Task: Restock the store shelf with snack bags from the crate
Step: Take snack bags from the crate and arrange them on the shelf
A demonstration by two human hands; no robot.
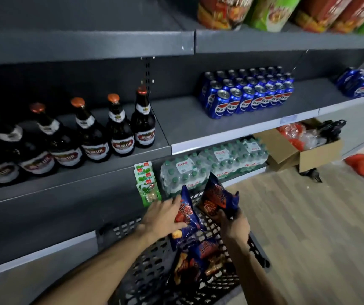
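Both hands are holding snack bags above the black crate [146,267]. Left hand [163,216] is curling its grip around a blue and red snack bag [187,214], fingers lying on the face of the bag. Right hand [234,225] is gripping a second snack bag [218,199] from below and raising it higher. More bags [198,260] are lying inside the crate, which is standing on the floor just beside the grey shelf [187,122]. Beer bottles [119,128] and blue cans [247,95] are standing on the middle shelf.
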